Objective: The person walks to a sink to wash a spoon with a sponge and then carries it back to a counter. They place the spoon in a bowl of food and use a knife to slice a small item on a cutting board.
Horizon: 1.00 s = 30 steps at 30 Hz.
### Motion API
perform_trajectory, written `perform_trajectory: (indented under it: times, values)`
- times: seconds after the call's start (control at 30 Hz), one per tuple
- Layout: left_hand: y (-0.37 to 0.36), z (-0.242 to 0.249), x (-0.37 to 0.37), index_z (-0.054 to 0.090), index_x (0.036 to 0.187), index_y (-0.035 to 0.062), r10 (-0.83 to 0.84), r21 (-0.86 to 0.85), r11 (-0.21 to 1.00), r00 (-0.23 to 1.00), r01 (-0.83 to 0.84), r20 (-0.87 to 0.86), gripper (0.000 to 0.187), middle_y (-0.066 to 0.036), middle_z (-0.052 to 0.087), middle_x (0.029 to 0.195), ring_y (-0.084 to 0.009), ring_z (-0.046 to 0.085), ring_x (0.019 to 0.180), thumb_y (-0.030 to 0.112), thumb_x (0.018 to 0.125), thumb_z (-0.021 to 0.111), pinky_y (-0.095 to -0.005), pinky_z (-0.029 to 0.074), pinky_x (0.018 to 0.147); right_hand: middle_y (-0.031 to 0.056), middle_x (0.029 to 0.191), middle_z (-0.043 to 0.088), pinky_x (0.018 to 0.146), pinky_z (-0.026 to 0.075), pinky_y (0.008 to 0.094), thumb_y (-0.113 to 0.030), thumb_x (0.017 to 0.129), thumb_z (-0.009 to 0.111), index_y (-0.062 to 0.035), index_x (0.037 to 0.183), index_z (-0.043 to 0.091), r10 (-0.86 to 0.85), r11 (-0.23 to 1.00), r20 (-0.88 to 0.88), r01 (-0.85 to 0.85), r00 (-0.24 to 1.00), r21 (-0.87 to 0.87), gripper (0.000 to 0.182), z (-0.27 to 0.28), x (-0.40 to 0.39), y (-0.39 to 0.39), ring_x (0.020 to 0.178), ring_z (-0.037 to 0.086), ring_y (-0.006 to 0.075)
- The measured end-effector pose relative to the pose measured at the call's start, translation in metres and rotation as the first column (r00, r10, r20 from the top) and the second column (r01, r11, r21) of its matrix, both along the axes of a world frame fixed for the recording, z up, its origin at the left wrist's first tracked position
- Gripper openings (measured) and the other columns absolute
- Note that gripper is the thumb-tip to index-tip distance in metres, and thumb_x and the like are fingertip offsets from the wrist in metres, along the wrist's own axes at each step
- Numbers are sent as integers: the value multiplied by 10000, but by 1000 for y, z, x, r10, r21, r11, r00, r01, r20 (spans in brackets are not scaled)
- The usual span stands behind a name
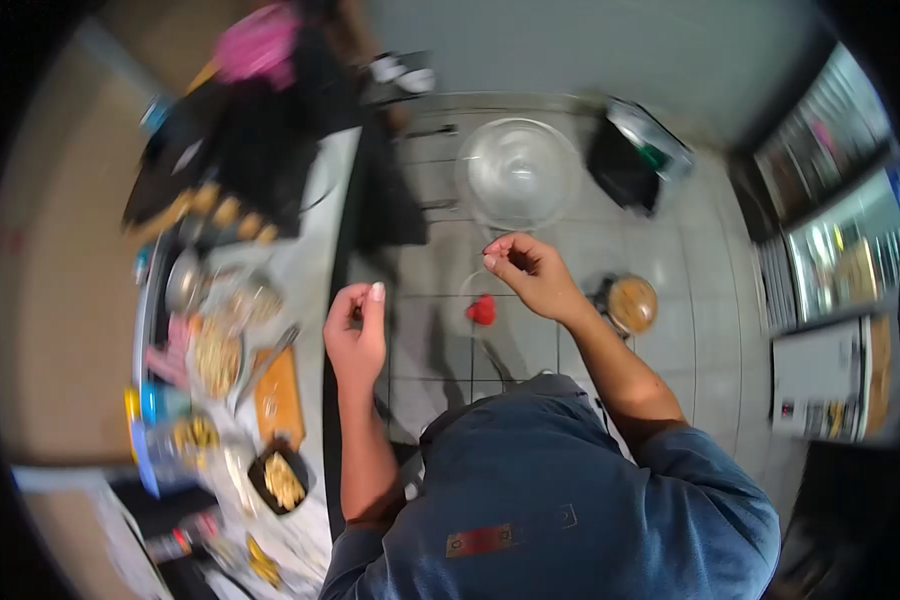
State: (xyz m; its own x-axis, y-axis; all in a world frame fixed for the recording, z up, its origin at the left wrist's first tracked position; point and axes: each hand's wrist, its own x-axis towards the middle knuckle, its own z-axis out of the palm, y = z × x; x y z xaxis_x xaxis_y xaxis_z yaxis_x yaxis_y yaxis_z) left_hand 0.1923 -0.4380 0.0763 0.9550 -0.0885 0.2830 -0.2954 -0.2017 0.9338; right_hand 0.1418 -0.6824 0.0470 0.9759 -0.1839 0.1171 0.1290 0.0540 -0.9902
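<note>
While you look straight down over your blue shirt [560, 490], your left hand [357, 328] is raised with the fingers curled in and thumb and forefinger pinched together; whether something tiny sits between them cannot be told through the blur. Your right hand [528, 272] is held out further, fingers loosely curled toward the thumb, and nothing clear shows in its grip. Just below and left of that hand, a small red object [482, 310] lies low over the tiled floor [570, 240], seemingly inside a small clear container, though the blur leaves that uncertain. Beyond your right hand stands a large clear glass bowl [519, 172]. To your right on the floor is a round container of brown contents [632, 303]. Along your left runs the counter [310, 260], carrying a wooden cutting board [278, 397], a black tray of yellowish food [282, 480] and several blurred dishes.
</note>
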Motion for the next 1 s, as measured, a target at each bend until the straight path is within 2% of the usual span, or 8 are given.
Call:
perform_trajectory:
  times: [0.17,0.23,0.3,0.43,0.53,0.63,0.77,1.0]
  values:
    - [-208,9,-2,594,952,3,-576,0,817,817,576,2,110,9,564,790,-67,527,703,111,933,587,-187,409,653,-50,766,575,614,418,193,-173,887,665,-40,953,626,-568,823,21,568,823,0,154,-4,-120,-151,668,500,26]
    - [-271,16,-21,589,966,-5,-699,9,712,709,703,-91,119,-2,576,791,-77,553,721,110,939,576,-201,438,677,-31,774,594,624,429,201,-186,889,660,-34,959,624,-719,695,-53,718,693,-40,171,-2,-179,-187,684,519,33]
    - [-326,15,-37,575,987,-18,-792,26,600,598,800,-125,133,-24,582,828,-88,565,743,107,944,567,-218,454,710,-29,760,589,626,426,207,-201,888,659,-27,960,623,-811,557,-147,824,566,104,192,-17,-228,-213,694,516,34]
    - [-404,-9,-63,588,967,-13,-947,-119,307,291,944,-136,107,-67,585,947,-124,589,819,76,912,608,-246,478,763,-39,732,559,619,419,210,-200,884,664,-29,952,623,-961,237,-169,968,220,-84,189,-15,-302,-223,695,503,38]
    - [-462,-40,-91,587,984,-14,-986,-87,118,106,989,-129,136,-96,543,1067,-162,566,976,59,882,640,-271,483,813,-28,793,594,651,426,206,-201,886,660,-35,955,625,-981,3,-192,994,-18,-108,183,-18,-346,-205,750,531,47]
    - [-508,-29,-134,592,1004,0,-995,-1,-100,-100,995,27,175,-100,549,1069,-182,567,984,64,858,665,-279,483,817,-21,828,612,658,423,207,-207,893,650,-38,953,623,-947,-222,-217,970,-238,-94,182,-13,-371,-182,766,541,50]
    - [-543,-5,-173,592,1030,17,-913,-64,-407,-408,911,-10,216,-85,566,1061,-181,574,979,102,850,675,-299,471,806,6,865,637,668,427,211,-214,908,629,-44,951,617,-841,-497,-218,866,-496,-56,176,14,-381,-151,771,560,64]
    - [-579,-25,-254,603,991,22,-779,-90,-621,-626,779,-44,192,-42,633,907,-135,578,849,109,844,691,-278,459,775,33,833,622,635,427,218,-191,943,573,-19,931,608,-669,-742,-110,669,-735,38,176,7,-412,-120,730,541,79]
